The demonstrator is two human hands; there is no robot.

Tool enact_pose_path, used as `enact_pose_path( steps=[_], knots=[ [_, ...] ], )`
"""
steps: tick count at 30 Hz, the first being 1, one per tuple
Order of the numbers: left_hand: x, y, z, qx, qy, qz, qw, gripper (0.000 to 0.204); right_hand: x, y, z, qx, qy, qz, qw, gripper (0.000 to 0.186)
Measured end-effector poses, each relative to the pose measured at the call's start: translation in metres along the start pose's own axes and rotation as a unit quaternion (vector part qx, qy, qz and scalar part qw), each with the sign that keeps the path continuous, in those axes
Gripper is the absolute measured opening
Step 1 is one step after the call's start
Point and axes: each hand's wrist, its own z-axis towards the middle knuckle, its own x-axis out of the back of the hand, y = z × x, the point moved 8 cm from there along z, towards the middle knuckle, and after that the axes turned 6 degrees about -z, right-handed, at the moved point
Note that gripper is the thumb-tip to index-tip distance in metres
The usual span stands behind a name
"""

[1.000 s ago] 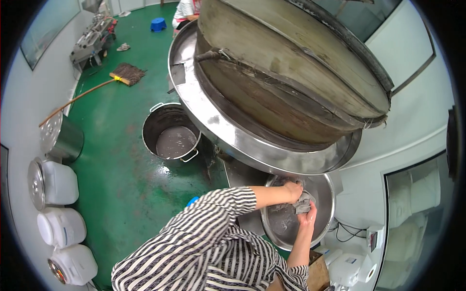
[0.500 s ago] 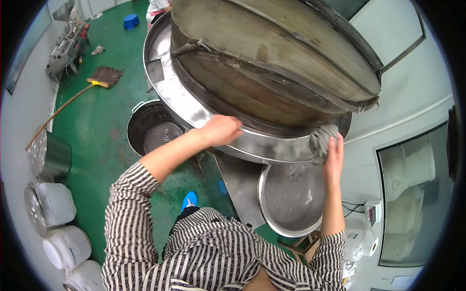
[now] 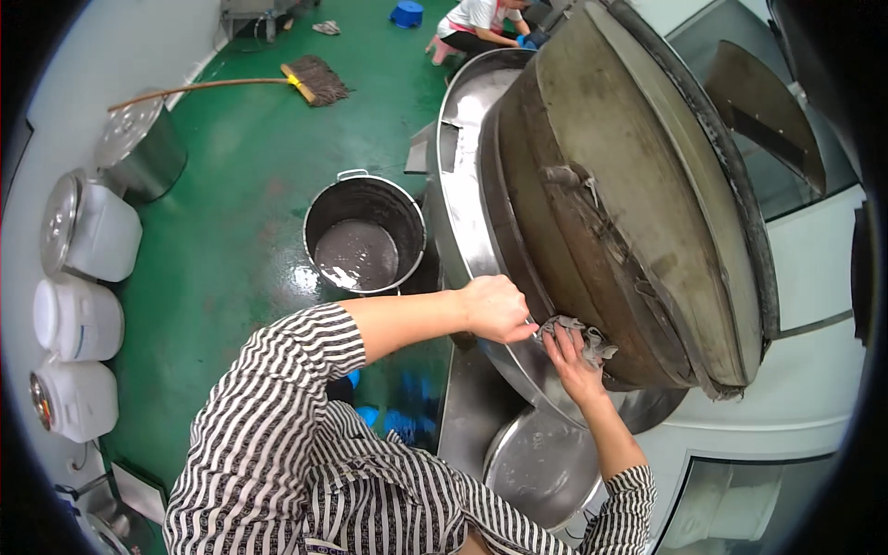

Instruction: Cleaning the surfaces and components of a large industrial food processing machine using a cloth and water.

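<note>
My right hand presses a crumpled grey rag against the inner side of a wide round steel trough, low beside the drum. Its fingers lie over the cloth. My left hand is closed in a fist over the trough's near rim, just left of the rag. What its fingers hold, if anything, is hidden. Inside the trough rises a large, stained, olive-brown drum, tilted, with a rough seam down its side.
A deep pot with grey liquid stands on the green floor at left. A round steel basin sits below the trough. A broom, white tubs and a blue stool lie further off. Another person sits at the far side.
My view has turned, so the trough and drum appear further right. My right hand has brought the rag from the trough's right rim inward against its inner side, near my left fist.
</note>
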Motion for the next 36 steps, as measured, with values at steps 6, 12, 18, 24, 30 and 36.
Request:
enact_pose_path(
  steps=[6,12,18,24,30,36],
  knots=[
    [0.001,0.004,-0.004,-0.077,0.045,-0.063,0.994,0.041,-0.005,-0.012,0.094,-0.020,0.017,0.043,0.999,0.045],
    [0.029,-0.039,-0.030,-0.207,0.056,-0.114,0.970,0.040,-0.018,-0.009,0.203,-0.038,0.028,0.030,0.998,0.046],
    [0.078,-0.123,-0.041,-0.254,0.096,-0.093,0.958,0.039,-0.037,0.035,0.325,-0.129,-0.062,0.013,0.990,0.045],
    [0.072,-0.132,-0.046,-0.235,0.102,-0.076,0.964,0.030,-0.034,0.014,0.299,-0.204,-0.197,0.113,0.952,0.062],
    [0.066,-0.128,-0.046,-0.251,0.140,-0.124,0.950,0.029,-0.011,-0.002,0.209,-0.170,-0.107,0.091,0.975,0.052],
    [0.071,-0.128,-0.049,-0.267,0.139,-0.119,0.946,0.028,-0.064,0.013,0.300,-0.204,-0.188,0.115,0.954,0.056]
  ],
)
